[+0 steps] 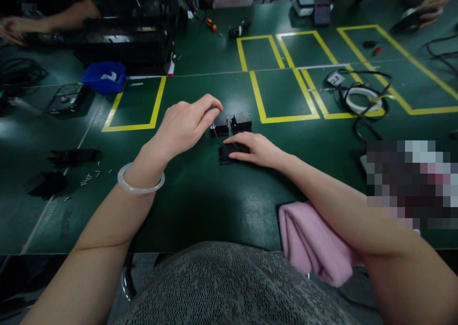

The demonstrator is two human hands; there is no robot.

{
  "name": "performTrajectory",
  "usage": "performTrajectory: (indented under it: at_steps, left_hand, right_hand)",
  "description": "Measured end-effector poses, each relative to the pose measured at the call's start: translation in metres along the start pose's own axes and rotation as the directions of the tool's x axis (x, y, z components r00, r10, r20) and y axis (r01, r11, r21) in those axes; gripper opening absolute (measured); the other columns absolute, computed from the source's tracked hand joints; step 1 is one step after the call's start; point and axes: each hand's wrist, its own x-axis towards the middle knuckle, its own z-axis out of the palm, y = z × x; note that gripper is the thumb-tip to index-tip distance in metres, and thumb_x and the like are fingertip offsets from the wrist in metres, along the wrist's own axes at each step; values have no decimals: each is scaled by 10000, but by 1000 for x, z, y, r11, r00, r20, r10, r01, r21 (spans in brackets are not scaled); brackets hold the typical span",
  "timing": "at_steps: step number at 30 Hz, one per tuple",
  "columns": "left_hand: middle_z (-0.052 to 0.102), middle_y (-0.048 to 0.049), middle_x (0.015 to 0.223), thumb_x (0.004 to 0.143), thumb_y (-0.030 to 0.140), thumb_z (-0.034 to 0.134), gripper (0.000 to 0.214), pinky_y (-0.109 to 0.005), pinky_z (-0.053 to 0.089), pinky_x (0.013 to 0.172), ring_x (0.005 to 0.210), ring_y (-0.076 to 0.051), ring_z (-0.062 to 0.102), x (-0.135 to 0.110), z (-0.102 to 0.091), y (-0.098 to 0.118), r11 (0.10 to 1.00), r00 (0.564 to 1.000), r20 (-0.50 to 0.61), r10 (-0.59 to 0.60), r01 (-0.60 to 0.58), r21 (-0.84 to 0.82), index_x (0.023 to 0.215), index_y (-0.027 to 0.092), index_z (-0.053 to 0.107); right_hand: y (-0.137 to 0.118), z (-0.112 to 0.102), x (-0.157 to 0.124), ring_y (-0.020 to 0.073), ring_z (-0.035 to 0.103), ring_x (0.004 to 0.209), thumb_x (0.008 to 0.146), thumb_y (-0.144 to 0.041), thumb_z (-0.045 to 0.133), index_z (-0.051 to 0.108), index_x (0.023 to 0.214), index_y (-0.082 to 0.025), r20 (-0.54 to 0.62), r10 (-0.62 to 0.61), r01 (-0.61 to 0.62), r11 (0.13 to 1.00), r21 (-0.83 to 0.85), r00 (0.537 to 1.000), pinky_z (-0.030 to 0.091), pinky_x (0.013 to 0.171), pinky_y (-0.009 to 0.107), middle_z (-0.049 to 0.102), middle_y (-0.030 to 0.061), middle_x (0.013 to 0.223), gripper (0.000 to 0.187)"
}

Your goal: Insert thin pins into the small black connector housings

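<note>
My left hand [188, 124], with a white bangle on its wrist, pinches a small screwdriver [216, 135]. The handle is mostly hidden by the fingers, and the thin shaft slants down to the left corner of a black plastic block [225, 159]. Thumb and fingers of my right hand [257, 149] hold this block against the table from the right. Just behind it stand two similar parts, a black block [222, 123] close to the screwdriver and another black block [242, 120] with small screws showing at its sides.
Loose screws [89, 178] lie at the left near a black box-shaped part [46, 184] and a flat black part [77, 157]. A blue bin [104, 79] stands farther back. A coiled cable [365, 100] and a pink cloth [311, 239] are at the right. People's arms work across the table.
</note>
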Motion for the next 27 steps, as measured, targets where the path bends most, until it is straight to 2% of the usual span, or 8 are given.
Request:
performTrajectory:
  at_steps: [7,13,21,27]
  left_hand:
    - [725,-41,883,1097,360,388,416,-297,473,716,759,-190,679,0,-2,2,1000,999,33,-3,3,-10,1336,190,683]
    - [759,-71,1000,1083,338,380,426,-317,482,750,894,-226,707,-1,-2,2,1000,1000,27,13,-14,22,1346,187,678]
    - [700,-22,799,1081,353,410,397,-301,440,699,718,-196,633,-1,-1,3,999,1000,9,13,-13,37,1337,236,691]
    - [709,-34,833,1083,366,399,392,-308,443,709,745,-195,644,-2,-5,5,1000,1000,27,1,-1,26,1249,231,726]
  right_hand:
    - [-1,0,0,314,708,1207,1022,-444,664,725,1355,-202,-1,3,-3,1000,10,1000,539,1049,474,774,124,1331,416]
    - [-1,-1,0,320,705,1207,1025,-445,657,726,1359,-206,2,3,-3,1000,11,1000,540,1045,485,773,128,1326,416]
    - [-1,-1,0,316,709,1186,1020,-453,662,731,1349,-208,-2,9,-9,1000,9,1000,541,1021,470,779,123,1316,416]
    - [0,0,0,307,711,1180,1021,-454,663,729,1352,-216,1,9,-9,1000,-3,1000,539,1022,449,779,117,1312,413]
